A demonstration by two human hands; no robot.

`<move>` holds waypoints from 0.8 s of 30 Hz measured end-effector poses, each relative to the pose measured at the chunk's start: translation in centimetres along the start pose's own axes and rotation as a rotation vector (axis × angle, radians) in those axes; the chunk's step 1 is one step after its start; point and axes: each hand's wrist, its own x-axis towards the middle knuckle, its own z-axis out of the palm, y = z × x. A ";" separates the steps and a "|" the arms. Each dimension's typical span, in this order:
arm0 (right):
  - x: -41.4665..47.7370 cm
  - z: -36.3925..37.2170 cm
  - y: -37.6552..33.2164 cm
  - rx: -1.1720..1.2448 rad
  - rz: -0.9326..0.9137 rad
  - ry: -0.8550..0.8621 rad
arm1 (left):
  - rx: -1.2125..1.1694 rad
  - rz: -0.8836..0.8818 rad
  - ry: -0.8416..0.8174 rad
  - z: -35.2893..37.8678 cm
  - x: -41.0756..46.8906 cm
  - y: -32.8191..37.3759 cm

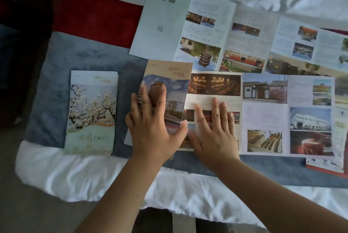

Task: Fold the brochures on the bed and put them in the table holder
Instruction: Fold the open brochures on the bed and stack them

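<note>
A long brochure [263, 114] with photo panels lies unfolded across the bed runner. Its leftmost cover panel [175, 91], brown with a sky picture, is turned over at a slant. My left hand [152, 121] presses flat on that cover panel with fingers spread. My right hand [214, 131] lies flat on the panel beside it, fingers straight. A folded brochure [90, 112] with white blossoms on its cover rests to the left. A second unfolded brochure [226, 35], pale blue-grey, stretches across the back. No table holder is in view.
The brochures lie on a blue and red bed runner [90, 24] over white bedding [94, 176]. Another red-edged leaflet [325, 165] pokes out at the right, under the long brochure. The bed's front edge runs along the bottom, with dark floor [28, 214] below left.
</note>
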 end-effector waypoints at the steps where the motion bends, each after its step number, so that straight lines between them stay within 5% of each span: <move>1: 0.2 -0.1 -0.8 0.008 -0.011 -0.017 | 0.004 0.006 0.004 -0.2 -0.1 -0.1; 10: 1.0 -1.6 -1.2 0.118 -0.235 -0.050 | 0.044 0.021 -0.015 -0.2 -0.1 0.6; 24: -2.7 -2.2 11.4 -0.038 0.033 0.058 | 0.036 0.087 -0.102 2.1 -0.1 5.8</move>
